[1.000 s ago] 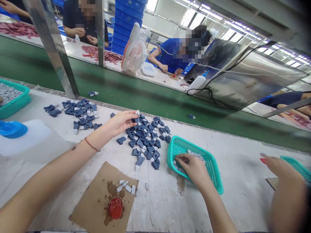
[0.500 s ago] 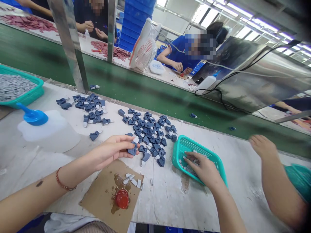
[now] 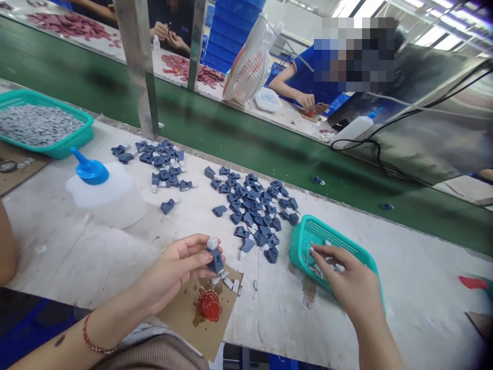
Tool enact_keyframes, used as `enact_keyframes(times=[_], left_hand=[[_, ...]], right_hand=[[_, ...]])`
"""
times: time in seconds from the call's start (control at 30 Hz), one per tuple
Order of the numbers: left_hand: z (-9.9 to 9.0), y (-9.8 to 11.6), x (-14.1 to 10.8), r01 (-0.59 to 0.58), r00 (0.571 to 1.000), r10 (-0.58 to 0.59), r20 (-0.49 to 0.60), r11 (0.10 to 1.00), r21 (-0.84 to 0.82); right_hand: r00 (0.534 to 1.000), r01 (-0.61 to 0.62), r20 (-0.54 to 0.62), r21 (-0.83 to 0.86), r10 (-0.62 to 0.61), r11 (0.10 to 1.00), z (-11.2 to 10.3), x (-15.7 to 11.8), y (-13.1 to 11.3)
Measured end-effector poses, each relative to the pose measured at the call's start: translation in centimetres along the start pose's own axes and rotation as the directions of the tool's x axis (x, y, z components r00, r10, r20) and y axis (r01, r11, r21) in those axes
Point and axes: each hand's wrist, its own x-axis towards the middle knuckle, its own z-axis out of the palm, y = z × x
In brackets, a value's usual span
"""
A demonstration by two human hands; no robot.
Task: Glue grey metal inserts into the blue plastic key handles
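Between the fingers of my left hand (image 3: pixel 181 267) is a dark blue piece (image 3: pixel 215 260) with a whitish part on top. My right hand (image 3: pixel 346 272) is over a green basket (image 3: pixel 379 288) of small grey-white pieces, its thumb and fingertips pinched on a small pale piece (image 3: pixel 311 246). Left of the basket lies a pile of dark blue pieces (image 3: pixel 252 203). Below my left hand, a red cup (image 3: pixel 210 306) and several small pale blocks (image 3: pixel 228 282) rest on a stained cardboard sheet (image 3: pixel 225 318).
A blue scoop (image 3: pixel 92 172) lies on a white container (image 3: pixel 115 198), near a green basket (image 3: pixel 90 133) full of grey pieces. Another blue pile (image 3: pixel 165 159) sits behind. Across the green belt (image 3: pixel 239 139), people handle small parts beside reddish piles (image 3: pixel 69 25).
The view has shifted, moving the table contents rightward. My left hand has turned its blue piece more upright and lowered it. The bare arm at the right has left the view.
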Motion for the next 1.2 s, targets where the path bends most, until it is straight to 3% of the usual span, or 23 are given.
enact_keyframes(times=[0.07,0.2,0.33,0.57,0.77,1.2], left_hand=[[-0.5,-0.3,-0.5,-0.044,0.999,0.044,-0.024,0.999,0.004],[-1.9,-0.7,-1.4,-0.082,0.992,0.088,-0.091,0.994,0.076],[-3.2,-1.5,-2.4,-0.071,0.989,0.087,-0.121,0.989,0.132],[-4.2,-2.5,-3.4,-0.047,0.992,0.066,-0.103,0.984,0.171],[-4.5,-3.3,-3.9,-0.095,0.992,0.105,-0.065,0.987,0.132],[-4.3,-3.8,-3.6,-0.132,0.991,0.132,0.000,0.989,0.068]], right_hand=[[0.999,0.041,-0.011,0.045,-0.041,0.998,0.0,-2.0,-3.0],[0.947,0.246,0.127,0.311,-0.297,0.918,1.0,-6.6,-9.7],[0.894,0.260,0.227,0.441,-0.387,0.859,2.5,-9.7,-13.6],[0.851,0.278,0.331,0.375,-0.408,0.884,3.4,-11.2,-14.9],[0.823,0.342,0.366,0.290,-0.434,0.894,3.7,-11.3,-15.7],[0.829,0.360,0.358,0.244,-0.429,0.900,3.8,-11.2,-16.1]])
